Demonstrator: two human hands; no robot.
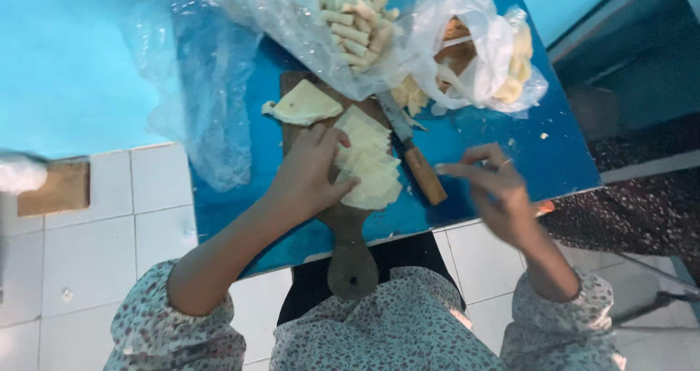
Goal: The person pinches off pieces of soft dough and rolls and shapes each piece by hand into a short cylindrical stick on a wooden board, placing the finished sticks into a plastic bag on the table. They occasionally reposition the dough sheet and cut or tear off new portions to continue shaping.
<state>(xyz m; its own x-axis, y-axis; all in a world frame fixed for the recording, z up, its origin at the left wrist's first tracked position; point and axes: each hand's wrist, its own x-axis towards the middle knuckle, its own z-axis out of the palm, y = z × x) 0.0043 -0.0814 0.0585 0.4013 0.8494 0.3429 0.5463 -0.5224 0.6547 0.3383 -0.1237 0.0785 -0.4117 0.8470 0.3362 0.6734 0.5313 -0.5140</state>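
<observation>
While my left hand [310, 174] presses flat on the wooden cutting board [348, 225], its fingers spread and released over a fanned pile of pale square dough sheets [372, 170], my right hand [496, 192] hovers off the board's right side with nothing in it, fingers loosely curled and the forefinger stretched toward the board. A knife with a wooden handle [415, 159] lies slantwise along the board's right edge, between my two hands, its blade running up under the plastic bags. At the board's far end sits a single folded sheet of dough [302, 105]. Just beyond the board, a clear plastic bag of small rolled pastries [354, 21] slumps over its top edge, and another bag [485, 57] holding pale pieces lies to the far right of the board. More crumpled clear plastic [204, 86] spreads to the board's left. Everything rests on a blue table [539, 159], the board's rounded handle jutting past the near edge above my flowered sleeves. White floor tiles [95, 240] show to the board's lower left.
</observation>
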